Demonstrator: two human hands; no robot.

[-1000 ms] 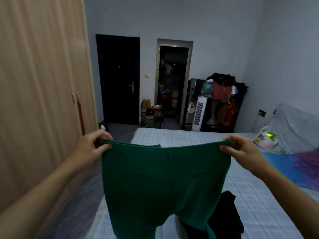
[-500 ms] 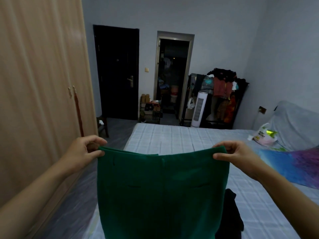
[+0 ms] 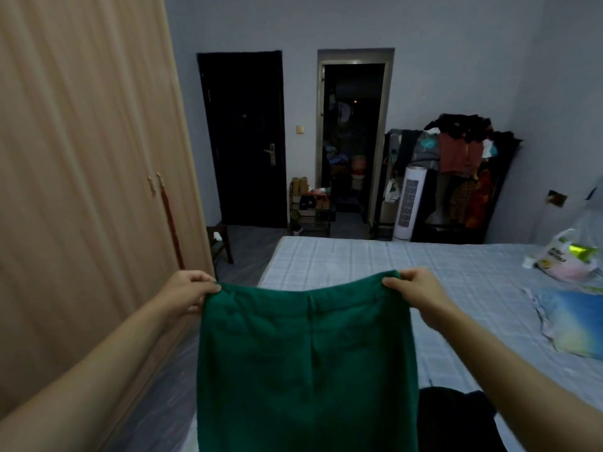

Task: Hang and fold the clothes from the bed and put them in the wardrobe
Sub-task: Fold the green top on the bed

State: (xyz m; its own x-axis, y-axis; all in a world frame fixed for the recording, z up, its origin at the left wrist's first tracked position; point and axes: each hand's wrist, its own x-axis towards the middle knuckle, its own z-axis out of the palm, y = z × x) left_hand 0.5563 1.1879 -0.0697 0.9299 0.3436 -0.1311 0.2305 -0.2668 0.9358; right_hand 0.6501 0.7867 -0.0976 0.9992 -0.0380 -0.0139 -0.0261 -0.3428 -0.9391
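Observation:
A pair of green trousers [image 3: 306, 363] hangs in front of me, held up by its waistband over the near edge of the bed [image 3: 359, 265]. My left hand [image 3: 187, 293] pinches the waistband's left corner and my right hand [image 3: 421, 295] pinches its right corner. The legs drop out of view at the bottom. A dark garment [image 3: 456, 419] lies on the bed just right of the trousers, partly hidden by them. The wooden wardrobe [image 3: 81, 190] fills the left side with its doors closed.
A blue printed cloth [image 3: 574, 321] and a plastic bag [image 3: 567, 259] lie at the bed's right side. Beyond the bed stand a white tower fan [image 3: 409, 203], a loaded clothes rack [image 3: 463, 168], a shoe shelf [image 3: 310, 207] and two doorways. A small stool [image 3: 220, 241] sits beside the wardrobe.
My hands have moved a little closer together, so the waistband now sags slightly between them. The view has shifted, showing more of the floor and the bed.

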